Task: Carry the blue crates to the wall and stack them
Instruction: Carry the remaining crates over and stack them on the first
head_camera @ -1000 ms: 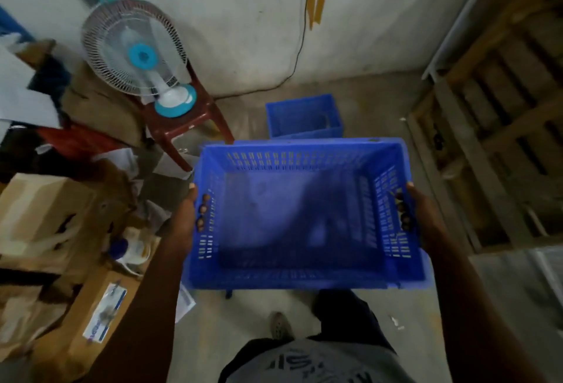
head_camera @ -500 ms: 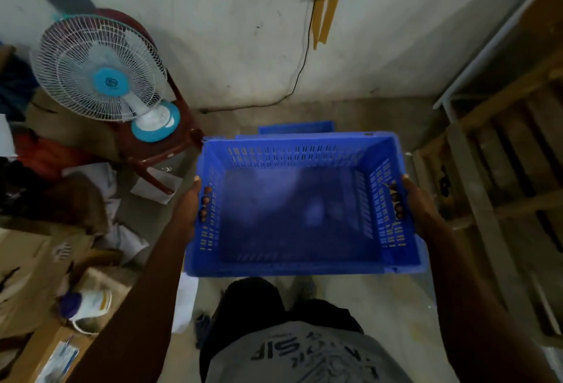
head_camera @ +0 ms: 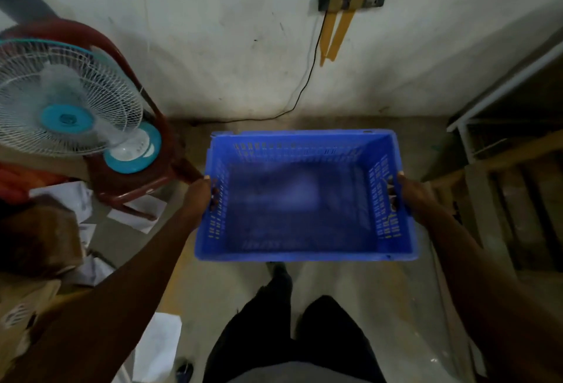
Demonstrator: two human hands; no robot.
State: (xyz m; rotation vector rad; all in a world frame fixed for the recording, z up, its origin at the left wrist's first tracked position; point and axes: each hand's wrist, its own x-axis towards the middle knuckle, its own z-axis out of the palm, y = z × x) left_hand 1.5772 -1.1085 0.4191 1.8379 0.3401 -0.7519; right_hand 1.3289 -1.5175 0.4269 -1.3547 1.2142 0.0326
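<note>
Two hands held one rectangular blue plastic crate (head_camera: 304,196) with slotted walls, level above the floor, the wall (head_camera: 228,32) at 12 o'clock. Left hand (head_camera: 199,196) at 9 o'clock and right hand (head_camera: 409,196) at 3 o'clock each clasped a side, fingers through the handle slots.

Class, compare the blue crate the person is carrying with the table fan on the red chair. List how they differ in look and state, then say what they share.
The blue crate is a rectangular open-topped box with slotted walls; the table fan has a round white wire guard. The crate is held off the floor, the left hand and right hand gripping its short sides; the fan stands on the red chair, untouched. The crate is all blue; the fan is white with a turquoise hub and base. Both are near the wall.
</note>
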